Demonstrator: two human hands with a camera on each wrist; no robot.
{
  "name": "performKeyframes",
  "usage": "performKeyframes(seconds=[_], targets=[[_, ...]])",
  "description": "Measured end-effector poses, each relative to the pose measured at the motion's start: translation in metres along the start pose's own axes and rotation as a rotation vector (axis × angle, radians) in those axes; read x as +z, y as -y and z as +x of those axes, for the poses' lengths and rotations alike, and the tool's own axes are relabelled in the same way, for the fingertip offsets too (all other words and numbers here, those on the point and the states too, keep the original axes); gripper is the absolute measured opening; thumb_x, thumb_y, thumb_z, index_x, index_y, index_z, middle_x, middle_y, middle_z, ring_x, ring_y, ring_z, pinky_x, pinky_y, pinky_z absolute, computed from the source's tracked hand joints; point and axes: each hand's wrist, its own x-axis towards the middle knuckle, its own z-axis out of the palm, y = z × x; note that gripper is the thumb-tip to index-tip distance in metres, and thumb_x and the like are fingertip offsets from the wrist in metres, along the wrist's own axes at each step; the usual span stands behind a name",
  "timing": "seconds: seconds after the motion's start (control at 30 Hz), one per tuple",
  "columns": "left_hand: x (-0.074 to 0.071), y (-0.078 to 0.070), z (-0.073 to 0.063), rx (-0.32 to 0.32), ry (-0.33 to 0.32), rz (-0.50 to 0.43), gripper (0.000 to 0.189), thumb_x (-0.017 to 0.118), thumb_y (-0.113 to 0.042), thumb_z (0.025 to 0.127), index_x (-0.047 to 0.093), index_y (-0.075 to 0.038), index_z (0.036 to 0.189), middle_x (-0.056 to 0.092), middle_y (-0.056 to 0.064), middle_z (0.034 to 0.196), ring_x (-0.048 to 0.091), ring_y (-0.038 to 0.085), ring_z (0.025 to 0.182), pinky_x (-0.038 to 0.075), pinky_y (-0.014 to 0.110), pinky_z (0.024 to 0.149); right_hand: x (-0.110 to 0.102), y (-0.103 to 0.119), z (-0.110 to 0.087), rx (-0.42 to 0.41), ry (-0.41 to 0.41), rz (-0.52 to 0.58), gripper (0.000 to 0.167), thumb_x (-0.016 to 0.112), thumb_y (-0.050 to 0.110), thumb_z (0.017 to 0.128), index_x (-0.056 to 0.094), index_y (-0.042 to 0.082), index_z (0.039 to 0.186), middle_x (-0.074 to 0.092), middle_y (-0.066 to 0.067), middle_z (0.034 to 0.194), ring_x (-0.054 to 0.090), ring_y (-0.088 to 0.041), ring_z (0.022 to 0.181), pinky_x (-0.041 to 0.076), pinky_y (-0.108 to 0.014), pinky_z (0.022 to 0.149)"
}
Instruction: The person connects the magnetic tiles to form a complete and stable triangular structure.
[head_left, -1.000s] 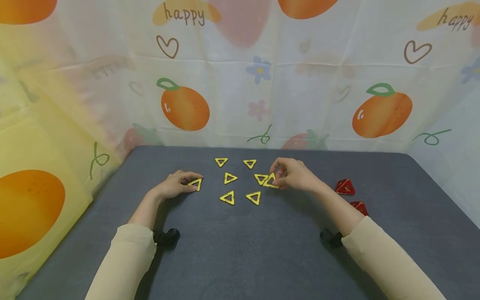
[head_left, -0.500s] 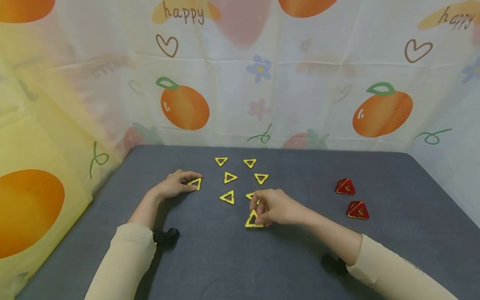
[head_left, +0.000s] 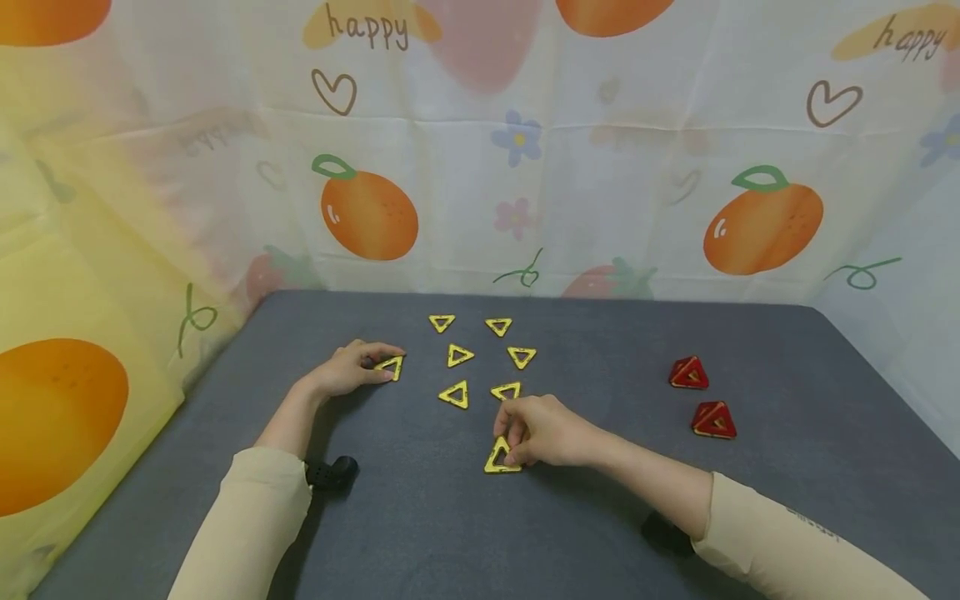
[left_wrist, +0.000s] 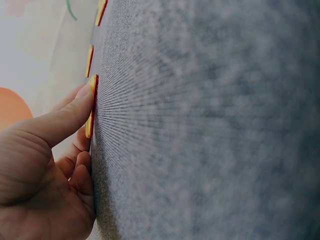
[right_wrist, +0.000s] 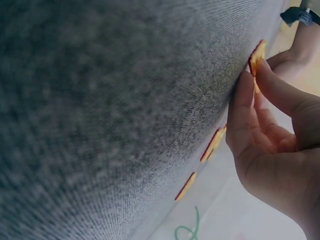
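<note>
In the head view my left hand (head_left: pixel 348 369) pinches the edges of a flat yellow triangular tile (head_left: pixel 399 367) with an open middle, at the left of the table. The left wrist view shows the thumb on that tile (left_wrist: pixel 90 126), which has a red underside. Nearer the front, my right hand (head_left: pixel 547 433) pinches a second yellow triangular tile (head_left: pixel 492 457) between thumb and fingers, low over or on the table. Part of this tile is hidden behind the thumb. Several more yellow triangular tiles (head_left: pixel 464 395) lie flat between and beyond the hands.
Two red pyramids (head_left: pixel 686 375) made of triangular pieces stand on the right of the dark grey table (head_left: pixel 420 533). A printed fabric curtain (head_left: pixel 600 192) with oranges hangs along the back edge and the left side.
My right hand has brought its yellow triangular tile from the right end of the group toward the front and slightly left. The left hand has stayed in place on its tile.
</note>
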Motion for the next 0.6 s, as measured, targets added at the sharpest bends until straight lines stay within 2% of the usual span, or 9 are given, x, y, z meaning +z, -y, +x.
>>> performKeyframes(seconds=[0.37, 0.6], targets=[[0.0016, -0.0005, -0.0021, -0.011, -0.001, -0.012, 0.043, 0.064, -0.023, 0.097, 0.058, -0.016, 0.139, 0.048, 0.021, 0.126, 0.040, 0.035, 0.116, 0.038, 0.052, 0.093, 0.0021, -0.0042, -0.0023, -0.007, -0.002, 0.005, 0.027, 0.078, 0.010, 0.083, 0.066, 0.006, 0.107, 0.063, -0.002, 0.082, 0.064, -0.011, 0.066, 0.052, -0.024, 0.059], [0.0013, 0.0008, 0.0004, -0.005, -0.006, -0.010, 0.043, 0.063, -0.022, 0.097, 0.057, -0.017, 0.139, 0.047, 0.020, 0.128, 0.041, 0.033, 0.116, 0.039, 0.052, 0.093, -0.0052, -0.0081, -0.0038, -0.019, 0.004, -0.055, 0.036, 0.084, 0.019, 0.079, 0.067, 0.011, 0.109, 0.063, -0.002, 0.089, 0.060, -0.008, 0.070, 0.048, -0.022, 0.064]])
